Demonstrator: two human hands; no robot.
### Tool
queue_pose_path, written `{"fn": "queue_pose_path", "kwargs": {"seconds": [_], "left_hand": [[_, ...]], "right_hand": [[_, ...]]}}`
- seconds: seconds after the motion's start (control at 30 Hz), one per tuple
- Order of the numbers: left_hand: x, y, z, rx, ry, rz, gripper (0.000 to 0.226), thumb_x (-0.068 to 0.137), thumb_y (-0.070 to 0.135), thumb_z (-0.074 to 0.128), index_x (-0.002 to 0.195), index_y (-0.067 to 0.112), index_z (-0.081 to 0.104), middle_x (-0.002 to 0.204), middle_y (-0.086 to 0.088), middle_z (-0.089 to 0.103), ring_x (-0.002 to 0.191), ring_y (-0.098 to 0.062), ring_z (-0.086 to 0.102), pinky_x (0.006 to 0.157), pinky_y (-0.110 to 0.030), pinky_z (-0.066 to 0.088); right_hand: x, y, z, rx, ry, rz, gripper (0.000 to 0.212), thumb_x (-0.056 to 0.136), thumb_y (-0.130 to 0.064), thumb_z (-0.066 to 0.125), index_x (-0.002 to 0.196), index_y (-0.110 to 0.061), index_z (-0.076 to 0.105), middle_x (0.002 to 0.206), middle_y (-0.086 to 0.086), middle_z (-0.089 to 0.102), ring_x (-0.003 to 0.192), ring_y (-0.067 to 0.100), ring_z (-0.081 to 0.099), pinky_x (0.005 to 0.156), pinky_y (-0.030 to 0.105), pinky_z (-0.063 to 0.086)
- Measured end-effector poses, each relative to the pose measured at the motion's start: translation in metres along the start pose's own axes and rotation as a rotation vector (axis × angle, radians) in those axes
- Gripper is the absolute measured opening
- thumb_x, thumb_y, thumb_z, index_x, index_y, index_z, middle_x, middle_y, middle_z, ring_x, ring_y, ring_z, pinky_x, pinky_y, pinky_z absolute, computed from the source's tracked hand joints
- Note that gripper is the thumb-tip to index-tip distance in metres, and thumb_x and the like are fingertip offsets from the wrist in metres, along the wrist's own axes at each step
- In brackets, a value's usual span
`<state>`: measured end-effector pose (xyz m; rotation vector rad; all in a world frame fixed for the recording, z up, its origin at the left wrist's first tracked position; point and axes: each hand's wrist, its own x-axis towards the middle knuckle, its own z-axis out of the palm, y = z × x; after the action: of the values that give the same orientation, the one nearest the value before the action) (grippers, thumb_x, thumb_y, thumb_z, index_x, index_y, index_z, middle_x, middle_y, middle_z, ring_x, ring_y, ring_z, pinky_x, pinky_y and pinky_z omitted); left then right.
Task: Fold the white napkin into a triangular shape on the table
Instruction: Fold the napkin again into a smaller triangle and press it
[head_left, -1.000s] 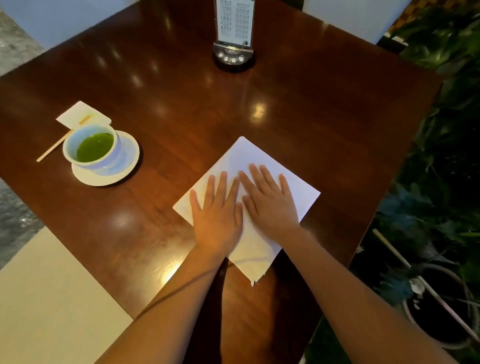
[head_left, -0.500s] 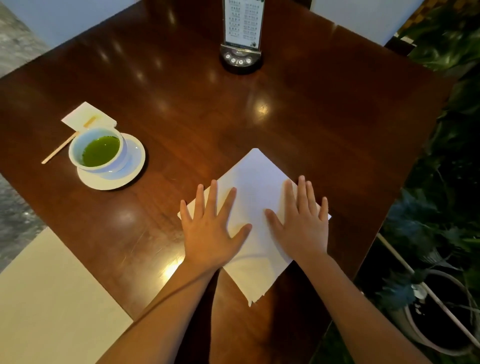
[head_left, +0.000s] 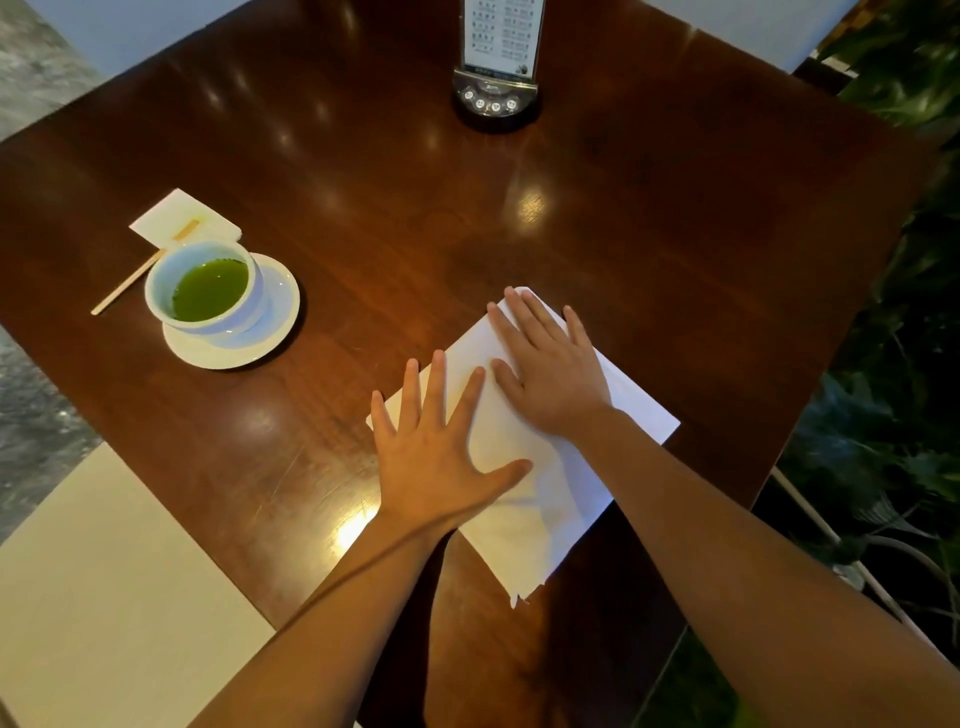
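Observation:
The white napkin (head_left: 545, 499) lies flat as a square turned like a diamond near the front right edge of the dark wooden table (head_left: 467, 218). Its near corner looks slightly frayed. My left hand (head_left: 436, 457) presses flat on the napkin's left part, fingers spread. Pressed flat on the napkin's far corner is my right hand (head_left: 550, 374), its fingertips reaching the far tip. Neither hand grips the napkin; both palms rest on top of it.
A white cup of green liquid (head_left: 208, 291) stands on a saucer (head_left: 260, 343) at the left, with a wooden stirrer (head_left: 124, 283) and a small white packet (head_left: 182, 218) behind it. A menu stand (head_left: 496, 78) sits at the table's far side. Plants (head_left: 893, 364) crowd the right edge.
My right hand slid from the napkin's right corner up to its far corner. My left hand stayed on the left part. The napkin stays flat.

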<state>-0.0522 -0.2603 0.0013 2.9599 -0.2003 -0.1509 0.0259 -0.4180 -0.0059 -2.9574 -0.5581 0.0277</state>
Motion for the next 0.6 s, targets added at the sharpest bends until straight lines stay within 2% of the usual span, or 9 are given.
{"fn": "queue_pose_path", "kwargs": {"seconds": [0.17,0.27,0.33,0.4,0.43,0.53,0.6], "left_hand": [[0.001,0.001,-0.006,-0.024,-0.022,0.016,0.094,0.071,0.087,0.02,0.149,0.035,0.015,0.159,-0.006,0.003,0.145,-0.03,-0.002,0.108,-0.065,-0.003],[-0.011,-0.004,-0.013,-0.144,0.053,0.08,0.083,0.081,0.076,0.026,0.15,0.032,0.011,0.159,-0.005,-0.001,0.145,-0.023,-0.007,0.108,-0.059,-0.009],[-0.026,-0.013,-0.017,-0.292,0.088,0.17,0.074,0.085,0.065,0.038,0.147,0.027,0.026,0.158,-0.006,0.015,0.145,-0.021,0.006,0.112,-0.057,0.0],[-0.044,-0.025,-0.018,-0.365,0.095,0.344,0.063,0.083,0.051,0.052,0.138,0.021,0.045,0.146,-0.007,0.039,0.139,-0.021,0.028,0.111,-0.056,0.018],[-0.052,-0.032,-0.017,-0.357,0.089,0.424,0.057,0.079,0.044,0.057,0.131,0.018,0.053,0.138,-0.008,0.048,0.133,-0.022,0.036,0.11,-0.054,0.022],[-0.062,-0.042,-0.016,-0.253,-0.004,0.508,0.055,0.068,0.036,0.062,0.12,0.02,0.06,0.128,-0.005,0.055,0.125,-0.021,0.044,0.111,-0.049,0.023],[-0.061,-0.043,-0.018,-0.217,-0.03,0.528,0.053,0.069,0.037,0.063,0.119,0.02,0.061,0.126,-0.005,0.055,0.121,-0.021,0.046,0.108,-0.048,0.028]], "right_hand": [[0.0,0.0,-0.005,-0.004,-0.033,-0.005,0.061,0.095,-0.047,0.02,0.148,-0.018,0.015,0.157,0.005,0.014,0.144,0.018,0.006,0.113,0.05,0.004],[-0.032,-0.004,-0.017,0.067,0.035,-0.039,0.057,0.094,-0.044,0.023,0.145,-0.018,0.025,0.154,0.008,0.022,0.143,0.022,0.013,0.112,0.054,0.008],[-0.071,-0.005,-0.025,0.171,0.073,-0.103,0.051,0.093,-0.042,0.033,0.138,-0.019,0.04,0.149,0.008,0.034,0.14,0.023,0.022,0.113,0.053,0.013],[-0.111,-0.001,-0.03,0.236,0.054,-0.193,0.046,0.086,-0.038,0.051,0.129,-0.02,0.052,0.14,0.008,0.047,0.134,0.022,0.034,0.111,0.049,0.021],[-0.127,0.002,-0.031,0.252,0.017,-0.233,0.047,0.081,-0.037,0.058,0.125,-0.02,0.056,0.135,0.007,0.051,0.13,0.02,0.037,0.11,0.046,0.024],[-0.148,0.011,-0.03,0.269,-0.094,-0.323,0.051,0.073,-0.036,0.065,0.121,-0.02,0.06,0.132,0.006,0.054,0.126,0.02,0.041,0.107,0.035,0.026],[-0.148,0.015,-0.031,0.254,-0.112,-0.357,0.051,0.072,-0.037,0.066,0.12,-0.02,0.06,0.13,0.007,0.055,0.125,0.021,0.043,0.104,0.036,0.031]]}}
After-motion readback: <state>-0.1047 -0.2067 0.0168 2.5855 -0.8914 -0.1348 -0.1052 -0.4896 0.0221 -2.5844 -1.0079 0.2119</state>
